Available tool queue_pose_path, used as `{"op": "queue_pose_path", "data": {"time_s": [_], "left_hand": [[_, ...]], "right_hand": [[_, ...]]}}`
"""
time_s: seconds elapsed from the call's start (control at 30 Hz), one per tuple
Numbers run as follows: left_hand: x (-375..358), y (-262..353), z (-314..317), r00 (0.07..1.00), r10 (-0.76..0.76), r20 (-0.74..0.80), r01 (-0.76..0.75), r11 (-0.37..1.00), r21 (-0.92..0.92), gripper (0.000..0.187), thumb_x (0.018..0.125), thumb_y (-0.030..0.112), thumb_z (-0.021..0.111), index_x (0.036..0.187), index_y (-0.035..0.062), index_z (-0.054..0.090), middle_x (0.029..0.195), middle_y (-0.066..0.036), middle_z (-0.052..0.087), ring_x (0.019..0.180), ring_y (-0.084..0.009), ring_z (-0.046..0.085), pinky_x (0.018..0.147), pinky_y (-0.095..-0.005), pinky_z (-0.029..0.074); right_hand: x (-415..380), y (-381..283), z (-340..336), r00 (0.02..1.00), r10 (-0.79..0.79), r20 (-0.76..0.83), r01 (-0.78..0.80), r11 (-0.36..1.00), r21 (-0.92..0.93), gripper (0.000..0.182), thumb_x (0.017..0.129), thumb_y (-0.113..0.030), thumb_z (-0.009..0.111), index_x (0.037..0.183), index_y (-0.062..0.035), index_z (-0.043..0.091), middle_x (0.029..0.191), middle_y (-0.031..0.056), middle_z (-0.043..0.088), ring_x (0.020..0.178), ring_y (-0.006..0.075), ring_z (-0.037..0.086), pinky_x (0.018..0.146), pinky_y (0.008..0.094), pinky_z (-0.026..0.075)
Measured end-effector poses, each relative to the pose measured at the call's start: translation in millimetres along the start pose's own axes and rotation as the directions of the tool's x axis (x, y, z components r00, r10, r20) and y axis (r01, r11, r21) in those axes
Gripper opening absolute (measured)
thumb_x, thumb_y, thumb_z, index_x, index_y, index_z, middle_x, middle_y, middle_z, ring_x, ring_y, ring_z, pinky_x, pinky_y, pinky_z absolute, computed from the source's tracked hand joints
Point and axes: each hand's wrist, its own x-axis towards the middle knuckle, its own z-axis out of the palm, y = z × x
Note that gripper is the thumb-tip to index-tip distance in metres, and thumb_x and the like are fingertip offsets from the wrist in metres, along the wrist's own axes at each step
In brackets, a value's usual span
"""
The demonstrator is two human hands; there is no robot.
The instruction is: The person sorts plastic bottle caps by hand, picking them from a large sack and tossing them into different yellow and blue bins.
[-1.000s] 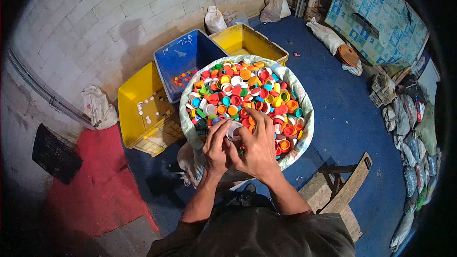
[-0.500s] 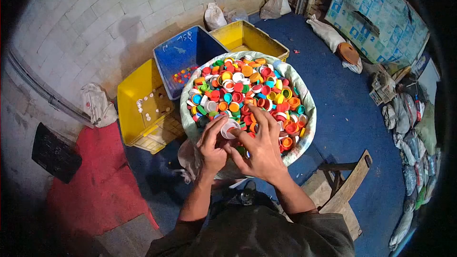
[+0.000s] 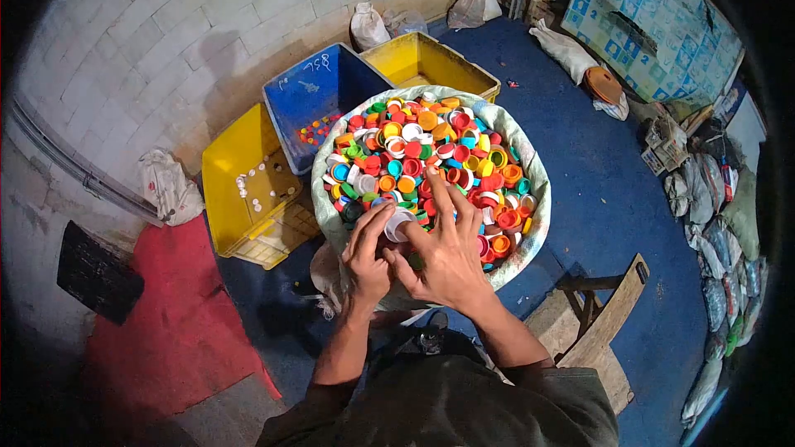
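Tubs [image 3: 286,108] are standing just beyond sack [image 3: 532,178], prob. for reach, its wide mouth is baring caps [image 3: 411,131], & nr. rim L hand [image 3: 367,265] is narrowly pinching clear cup [image 3: 398,228], prob. steadying, R hand [image 3: 451,263] half-spreading, index at cup, grip unclear.

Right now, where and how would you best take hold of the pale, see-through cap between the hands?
I'd pinch the pale cap by its outer wall, coming from left and right, where the left hand and right hand are. It is round, and its open side seems to face up, so a side grip should leave the mouth uncovered.
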Motion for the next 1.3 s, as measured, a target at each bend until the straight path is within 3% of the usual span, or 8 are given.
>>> {"op": "queue_pose_path", "data": {"time_s": [0.37, 0.5, 0.73, 0.87, 0.9, 1.0, 1.07, 1.3], "left_hand": [[-1.6, -8.8, 6.0, 0.999, -0.017, 0.035, 0.019, 0.999, -0.042, 0.051, 0.07, -0.009, 0.06, 0.12, -0.0005, 0.059, 0.118, -0.015, 0.062, 0.107, -0.029, 0.062, 0.091, -0.0377, 0.05], [-1.5, -16.3, 6.1, 0.966, -0.259, -0.018, 0.237, 0.907, -0.347, 0.055, 0.074, -0.015, 0.068, 0.126, -0.0018, 0.054, 0.128, -0.014, 0.055, 0.11, -0.0212, 0.059, 0.089, -0.0308, 0.052], [2.7, -23.1, -13.6, 0.903, -0.331, 0.274, 0.416, 0.518, -0.747, 0.077, 0.074, 0.025, 0.081, 0.135, -0.0035, 0.046, 0.13, -0.013, 0.054, 0.118, -0.021, 0.054, 0.101, -0.0346, 0.043], [-2.2, -29.9, -12.8, 0.911, -0.294, 0.29, 0.398, 0.437, -0.807, 0.077, 0.083, 0.048, 0.068, 0.136, -0.0022, 0.046, 0.129, -0.011, 0.054, 0.108, -0.0181, 0.057, 0.096, -0.0309, 0.044], [-2.4, -26.9, -10.0, 0.922, -0.313, 0.227, 0.368, 0.534, -0.761, 0.069, 0.09, 0.051, 0.058, 0.132, -0.0033, 0.049, 0.112, -0.007, 0.056, 0.097, -0.0181, 0.059, 0.089, -0.0299, 0.047], [4.9, -16.4, -12.2, 0.856, -0.369, 0.362, 0.464, 0.242, -0.852, 0.055, 0.094, 0.046, 0.054, 0.122, -0.0006, 0.051, 0.094, -0.003, 0.051, 0.087, -0.0183, 0.058, 0.078, -0.0301, 0.05], [17.4, -6.8, -3.4, 0.852, -0.462, 0.246, 0.385, 0.235, -0.893, 0.041, 0.095, 0.046, 0.051, 0.109, 0.0077, 0.052, 0.08, -0.001, 0.046, 0.075, -0.0171, 0.056, 0.059, -0.0281, 0.05], [26.2, -9.0, -0.2, 0.703, -0.69, 0.173, 0.373, 0.151, -0.915, 0.049, 0.096, 0.058, 0.039, 0.095, 0.0114, 0.055, 0.063, 0.0, 0.048, 0.058, -0.0156, 0.054, 0.054, -0.0286, 0.049]], "right_hand": [[3.6, 5.4, -3.6, 1.0, -0.003, -0.019, 0.003, 1.0, -0.003, 0.029, 0.072, -0.027, 0.068, 0.089, -0.0049, 0.064, 0.146, 0.026, 0.029, 0.129, 0.0408, 0.031, 0.097, 0.0532, 0.028], [-2.5, 9.3, -13.7, 1.0, -0.013, -0.021, 0.014, 0.999, 0.048, 0.031, 0.071, -0.025, 0.071, 0.093, -0.0044, 0.063, 0.143, 0.0255, 0.032, 0.126, 0.0417, 0.032, 0.095, 0.0529, 0.029], [-3.9, 8.8, -18.3, 0.996, -0.087, 0.018, 0.083, 0.984, 0.16, 0.032, 0.066, -0.019, 0.069, 0.096, -0.0079, 0.064, 0.142, 0.0259, 0.033, 0.125, 0.0441, 0.032, 0.096, 0.0531, 0.03], [1.0, 7.9, -18.8, 0.99, -0.137, 0.023, 0.13, 0.97, 0.205, 0.035, 0.063, -0.015, 0.069, 0.097, -0.0096, 0.063, 0.144, 0.0256, 0.032, 0.124, 0.0446, 0.033, 0.098, 0.0536, 0.029], [1.6, 8.2, -17.3, 0.989, -0.151, 0.0, 0.146, 0.961, 0.233, 0.036, 0.063, -0.015, 0.069, 0.098, -0.0098, 0.063, 0.144, 0.0255, 0.031, 0.124, 0.0447, 0.034, 0.099, 0.0539, 0.029], [6.4, 2.9, -15.8, 0.99, -0.138, -0.02, 0.139, 0.961, 0.238, 0.034, 0.063, -0.012, 0.068, 0.097, -0.0091, 0.063, 0.143, 0.0253, 0.033, 0.124, 0.0433, 0.036, 0.099, 0.0526, 0.029], [5.9, 8.3, -2.8, 0.984, -0.164, -0.065, 0.175, 0.951, 0.255, 0.033, 0.064, -0.011, 0.068, 0.096, -0.009, 0.063, 0.142, 0.0252, 0.035, 0.123, 0.0424, 0.038, 0.1, 0.0513, 0.03], [4.8, 4.5, 0.1, 0.979, -0.203, 0.0, 0.197, 0.953, 0.228, 0.041, 0.058, -0.008, 0.069, 0.099, -0.0124, 0.068, 0.144, 0.0284, 0.032, 0.124, 0.0441, 0.036, 0.101, 0.0524, 0.031]]}}
